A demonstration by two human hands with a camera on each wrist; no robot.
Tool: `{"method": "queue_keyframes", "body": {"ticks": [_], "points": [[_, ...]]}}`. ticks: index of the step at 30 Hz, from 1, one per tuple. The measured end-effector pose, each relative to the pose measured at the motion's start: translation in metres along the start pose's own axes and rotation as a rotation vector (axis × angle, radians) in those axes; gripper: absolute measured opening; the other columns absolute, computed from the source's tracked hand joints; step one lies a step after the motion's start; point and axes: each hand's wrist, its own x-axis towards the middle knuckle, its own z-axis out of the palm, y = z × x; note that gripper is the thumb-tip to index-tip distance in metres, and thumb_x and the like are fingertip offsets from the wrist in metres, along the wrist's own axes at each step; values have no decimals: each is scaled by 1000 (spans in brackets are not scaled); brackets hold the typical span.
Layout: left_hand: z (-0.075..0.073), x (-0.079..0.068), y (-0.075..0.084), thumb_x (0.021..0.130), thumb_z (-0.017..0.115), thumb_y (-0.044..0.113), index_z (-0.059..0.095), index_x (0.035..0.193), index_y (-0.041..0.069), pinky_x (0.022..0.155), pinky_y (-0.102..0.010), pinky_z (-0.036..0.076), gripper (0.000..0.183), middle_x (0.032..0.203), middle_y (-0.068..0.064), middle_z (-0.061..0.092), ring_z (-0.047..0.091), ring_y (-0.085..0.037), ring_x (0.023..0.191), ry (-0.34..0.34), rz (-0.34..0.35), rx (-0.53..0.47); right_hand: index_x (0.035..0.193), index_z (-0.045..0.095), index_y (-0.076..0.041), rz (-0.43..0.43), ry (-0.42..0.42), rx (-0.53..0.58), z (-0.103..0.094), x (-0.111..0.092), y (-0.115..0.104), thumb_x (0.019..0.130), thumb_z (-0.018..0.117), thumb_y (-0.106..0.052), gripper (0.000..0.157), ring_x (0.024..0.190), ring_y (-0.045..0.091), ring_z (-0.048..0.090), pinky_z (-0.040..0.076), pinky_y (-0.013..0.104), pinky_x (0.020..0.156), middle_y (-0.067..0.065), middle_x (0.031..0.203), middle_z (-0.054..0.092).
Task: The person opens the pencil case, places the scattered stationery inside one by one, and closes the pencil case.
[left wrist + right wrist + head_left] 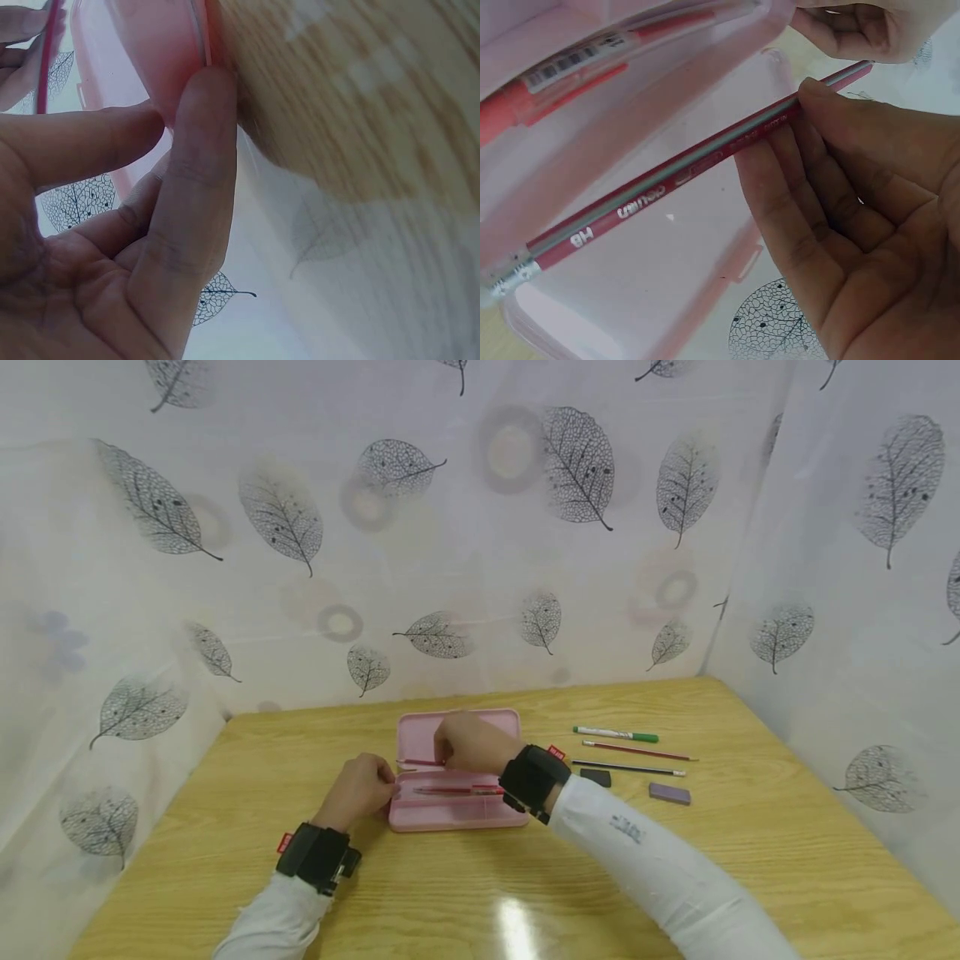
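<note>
A pink pencil case (442, 815) lies opened out on the wooden table, its lid folded back toward the wall. My left hand (358, 790) pinches the case's left end wall between thumb and forefinger. Over the case, my right hand (477, 743) holds a red and silver HB pencil (667, 176) between thumb and fingers. The pencil's metal-capped end points away from the left hand in the right wrist view. Inside the case's long compartment lies a clear-barrelled red pen (577, 71) with a barcode label.
Right of the case lie a green-capped marker (615, 733), another red pencil (637, 750), a dark pencil (628, 767), a black eraser-like block (596, 777) and a purple-grey block (670, 793). Leaf-printed curtains (480, 568) enclose the table's back and sides.
</note>
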Motion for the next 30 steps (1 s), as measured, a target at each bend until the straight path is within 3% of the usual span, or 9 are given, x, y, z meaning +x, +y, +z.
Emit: {"method": "queue_keyframes", "body": {"ticks": [15, 24, 30], "points": [[1, 1, -1, 79, 75, 6, 68, 77, 0, 52, -32, 51, 10, 70, -10, 65, 59, -16, 56, 19, 5, 10, 79, 77, -7, 20, 5, -87, 21, 4, 7, 71, 71, 6, 16, 72, 13, 63, 56, 28, 69, 3, 80, 73], [2, 2, -1, 79, 76, 7, 68, 77, 0, 52, -33, 52, 10, 70, -10, 65, 60, -16, 56, 22, 26, 20, 80, 76, -8, 10, 7, -131, 26, 4, 11, 74, 71, 4, 15, 70, 11, 62, 56, 27, 66, 1, 79, 73], [1, 2, -1, 80, 75, 7, 68, 78, 0, 53, -33, 51, 10, 70, -10, 65, 59, -16, 57, 9, 1, 18, 80, 76, -7, 10, 6, -132, 25, 3, 10, 74, 72, 3, 12, 71, 13, 62, 56, 28, 67, 3, 79, 73]]}}
